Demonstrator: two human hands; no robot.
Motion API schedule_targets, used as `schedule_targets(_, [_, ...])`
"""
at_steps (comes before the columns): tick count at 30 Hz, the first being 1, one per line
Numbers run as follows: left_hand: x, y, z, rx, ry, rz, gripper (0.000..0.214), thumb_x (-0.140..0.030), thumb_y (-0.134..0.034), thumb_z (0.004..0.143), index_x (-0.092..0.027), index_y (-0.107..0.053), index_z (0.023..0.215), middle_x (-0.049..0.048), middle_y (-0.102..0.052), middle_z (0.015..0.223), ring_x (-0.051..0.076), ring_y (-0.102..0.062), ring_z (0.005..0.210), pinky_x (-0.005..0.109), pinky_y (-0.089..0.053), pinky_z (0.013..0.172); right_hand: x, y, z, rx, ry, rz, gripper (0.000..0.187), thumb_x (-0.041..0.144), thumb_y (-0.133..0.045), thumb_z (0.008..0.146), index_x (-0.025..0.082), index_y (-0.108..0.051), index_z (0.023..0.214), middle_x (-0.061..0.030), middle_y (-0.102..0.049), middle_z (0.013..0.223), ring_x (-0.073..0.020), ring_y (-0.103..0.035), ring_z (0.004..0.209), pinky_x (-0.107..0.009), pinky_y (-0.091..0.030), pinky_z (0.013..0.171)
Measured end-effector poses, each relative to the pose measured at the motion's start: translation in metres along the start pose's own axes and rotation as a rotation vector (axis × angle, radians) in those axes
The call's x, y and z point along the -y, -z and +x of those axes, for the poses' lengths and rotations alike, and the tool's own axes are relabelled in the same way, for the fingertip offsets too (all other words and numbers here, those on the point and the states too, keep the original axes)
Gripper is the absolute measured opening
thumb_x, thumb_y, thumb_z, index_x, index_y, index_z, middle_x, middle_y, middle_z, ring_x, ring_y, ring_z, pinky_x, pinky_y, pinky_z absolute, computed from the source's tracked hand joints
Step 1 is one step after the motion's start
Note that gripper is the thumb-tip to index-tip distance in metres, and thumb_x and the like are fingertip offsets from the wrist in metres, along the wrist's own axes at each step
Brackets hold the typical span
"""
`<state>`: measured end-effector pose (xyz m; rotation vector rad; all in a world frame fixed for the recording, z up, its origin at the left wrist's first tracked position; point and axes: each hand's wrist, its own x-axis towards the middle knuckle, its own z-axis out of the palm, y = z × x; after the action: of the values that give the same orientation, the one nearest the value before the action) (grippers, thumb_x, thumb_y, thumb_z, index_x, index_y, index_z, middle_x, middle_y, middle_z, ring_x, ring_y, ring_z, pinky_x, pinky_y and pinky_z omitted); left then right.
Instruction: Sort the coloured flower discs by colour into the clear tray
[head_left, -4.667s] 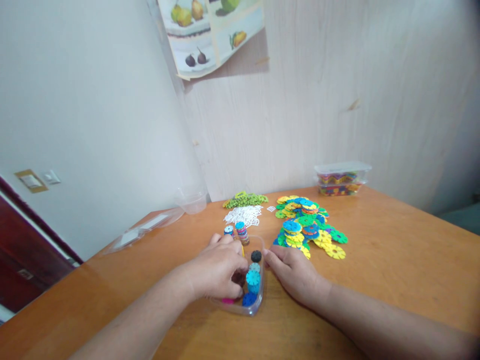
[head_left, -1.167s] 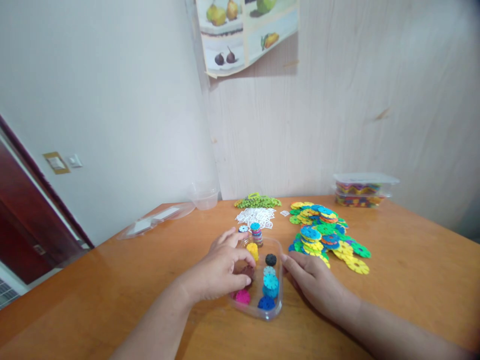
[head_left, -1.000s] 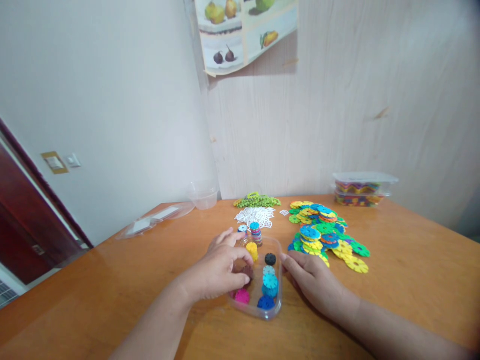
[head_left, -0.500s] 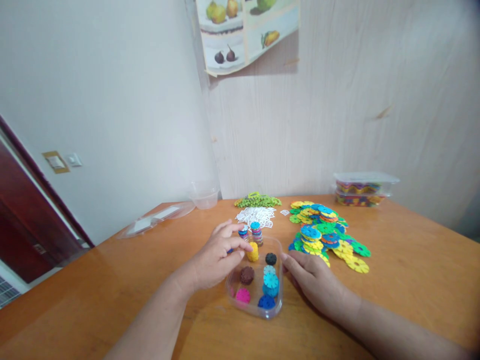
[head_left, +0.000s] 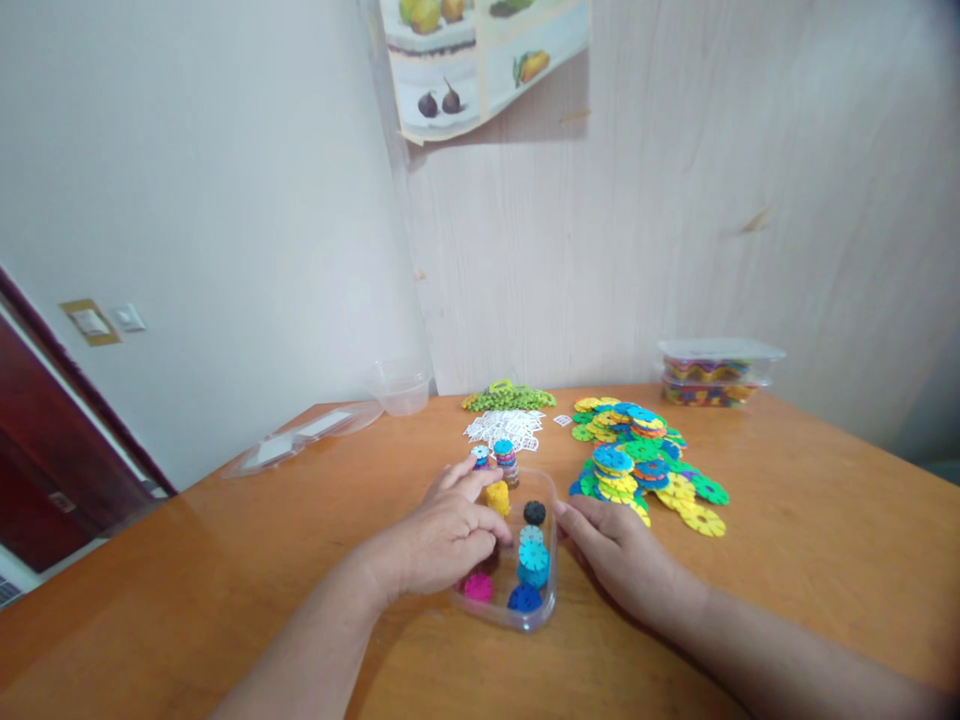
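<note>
tub (head_left: pixel 529 621), loose discs (head_left: pixel 643 450) on table (head_left: pixel 465 675)

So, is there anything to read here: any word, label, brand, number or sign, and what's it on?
None that I can read.
White rectangles on the clear flat plastic: too small and blurred to tell whether anything is printed.
Fruit poster: no lettering visible; its top is cut off.
Clear box between the hands, and stacked boxes: no readable marking.

Head view (only one): forward, down over table (head_left: pixel 435 650).
</note>
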<state>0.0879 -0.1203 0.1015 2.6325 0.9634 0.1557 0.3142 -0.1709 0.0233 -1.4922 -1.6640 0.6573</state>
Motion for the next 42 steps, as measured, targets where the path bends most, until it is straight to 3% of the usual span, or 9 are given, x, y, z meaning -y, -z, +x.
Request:
schedule_targets(8, [0.009,0.001,-0.002,-0.088,-0.025,-0.027,0.024,-0.023,-0.051,0.084,-0.031,-0.074,0.089,-0.0069,-0.036,0.150,0.029,-0.016,0.143,0.050,-0.021,0.115,-0.002,-0.001,0.001,0.007,0.004,0.009,0.047,0.056,-0.035,0.094,0.020,-0.049,0.066,0.0019,-0.052,0.062,-0.0143,-0.047,0.061,-0.026,-0.033,0.055])
schedule_targets(13, [0.034,0.005,0.002,-0.333,0.021,-0.128,0.025,-0.031,-0.047,0.089,-0.024,-0.070,0.093,0.0040,-0.054,0.131,0.023,-0.042,0.129,0.040,-0.033,0.109,0.000,0.001,0.000,0.008,-0.001,-0.008,0.046,0.054,-0.035,0.094,0.020,-0.050,0.066,0.0011,-0.053,0.062,-0.0151,-0.048,0.062,-0.026,-0.034,0.055])
schedule_targets(16, [0.061,0.001,0.008,-0.485,0.162,-0.102,0.024,-0.033,-0.047,0.088,-0.021,-0.067,0.092,0.0056,-0.064,0.105,0.021,-0.056,0.106,0.036,-0.043,0.095,0.000,0.001,0.000,0.010,-0.009,-0.006,0.046,0.054,-0.036,0.093,0.020,-0.050,0.066,0.0014,-0.051,0.061,-0.0150,-0.048,0.061,-0.026,-0.033,0.054])
schedule_targets(18, [0.078,-0.005,0.012,-0.495,0.243,-0.068,0.024,-0.034,-0.051,0.086,-0.020,-0.068,0.096,0.0059,-0.064,0.101,0.021,-0.058,0.100,0.034,-0.045,0.091,-0.002,0.000,0.000,0.001,-0.013,-0.009,0.046,0.055,-0.036,0.093,0.020,-0.051,0.066,0.0013,-0.051,0.062,-0.0151,-0.048,0.062,-0.026,-0.033,0.054])
schedule_targets(22, [0.097,-0.017,0.016,-0.385,0.284,-0.006,0.029,-0.037,-0.061,0.079,-0.020,-0.070,0.101,0.0070,-0.064,0.099,0.021,-0.059,0.097,0.031,-0.045,0.087,-0.005,-0.001,0.000,0.005,-0.012,-0.010,0.047,0.056,-0.036,0.093,0.020,-0.054,0.069,0.0009,-0.054,0.064,-0.0158,-0.050,0.064,-0.026,-0.035,0.056])
schedule_targets(28, [0.097,-0.021,0.019,-0.289,0.288,0.023,0.022,-0.032,-0.065,0.074,-0.022,-0.072,0.092,0.0050,-0.062,0.090,0.018,-0.059,0.084,0.027,-0.045,0.076,-0.003,-0.001,0.001,0.015,-0.013,0.006,0.047,0.057,-0.036,0.093,0.020,-0.053,0.068,0.0010,-0.054,0.064,-0.0159,-0.051,0.064,-0.026,-0.035,0.057])
schedule_targets(35, [0.097,-0.017,0.017,-0.335,0.287,-0.120,0.021,-0.034,-0.062,0.076,-0.019,-0.071,0.088,0.0050,-0.065,0.088,0.017,-0.061,0.080,0.026,-0.046,0.072,-0.002,0.001,0.000,0.019,-0.001,-0.013,0.047,0.056,-0.035,0.093,0.021,-0.050,0.066,0.0011,-0.053,0.063,-0.0154,-0.050,0.063,-0.026,-0.036,0.057])
schedule_targets(42, [0.050,0.009,0.006,-0.473,0.282,-0.464,0.023,-0.034,-0.063,0.075,-0.017,-0.065,0.091,0.0020,-0.068,0.081,0.015,-0.062,0.073,0.026,-0.047,0.068,0.000,0.002,-0.001,0.007,-0.008,-0.024,0.047,0.056,-0.036,0.093,0.021,-0.051,0.066,0.0009,-0.055,0.063,-0.0155,-0.050,0.062,-0.026,-0.037,0.057])
